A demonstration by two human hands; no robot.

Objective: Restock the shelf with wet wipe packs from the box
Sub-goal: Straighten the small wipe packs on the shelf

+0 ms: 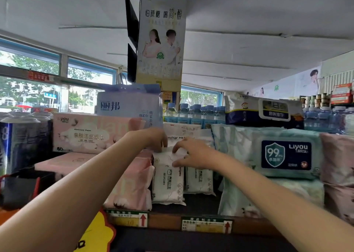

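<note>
The small white wet wipe pack (168, 182) and large teal wipe pack (287, 154) are glossy, crinkled plastic film; the brown shelf edge (164, 220) looks like wood.

Both arms reach forward, left hand (156, 137) and right hand (188, 153) apparently pinching.

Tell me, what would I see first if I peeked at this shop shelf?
Two bare arms reach in from the bottom, and the left hand and right hand meet in the middle on a small white wipes pack standing on the shelf. To the right sits a big mint green pack with a dark blue 99 label. High above hangs a tall poster.
</note>
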